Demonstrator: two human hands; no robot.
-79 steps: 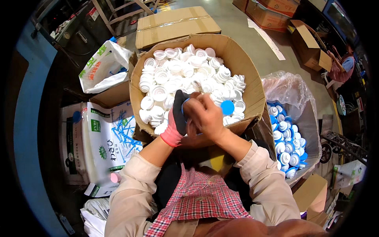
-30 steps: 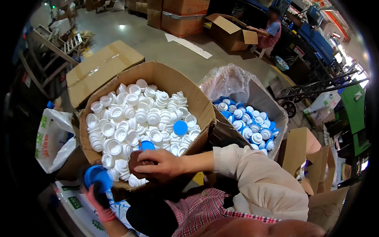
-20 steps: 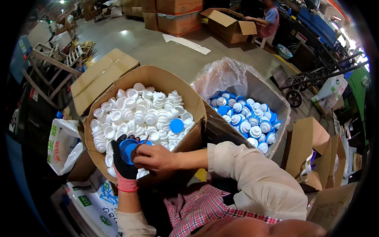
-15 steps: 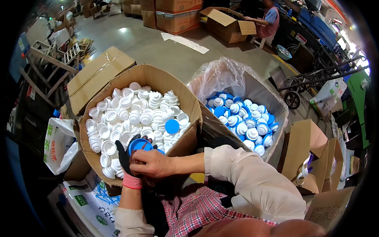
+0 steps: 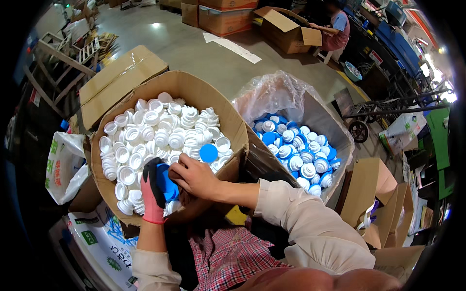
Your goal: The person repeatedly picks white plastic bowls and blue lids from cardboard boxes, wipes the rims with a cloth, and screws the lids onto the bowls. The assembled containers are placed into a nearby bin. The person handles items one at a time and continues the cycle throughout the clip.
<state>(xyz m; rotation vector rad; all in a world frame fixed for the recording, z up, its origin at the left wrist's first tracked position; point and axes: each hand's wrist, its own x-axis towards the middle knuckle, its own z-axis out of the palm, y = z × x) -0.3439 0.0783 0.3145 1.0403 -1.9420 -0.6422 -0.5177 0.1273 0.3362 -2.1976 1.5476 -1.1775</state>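
While left grip (image 5: 153, 191) clasps blue discs (image 5: 165, 180), right grip (image 5: 196, 178) curls against them, hold unclear; white caps (image 5: 175, 140) in carton (image 5: 208, 101) close by.

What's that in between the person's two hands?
Blue plastic pieces: the head view shows them between the gloved left hand and the right hand.

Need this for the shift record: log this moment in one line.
left hand: gloved, holding blue lids | right hand: at the lids' edge | beneath: box of white caps | rightward: box of blue-and-white caps
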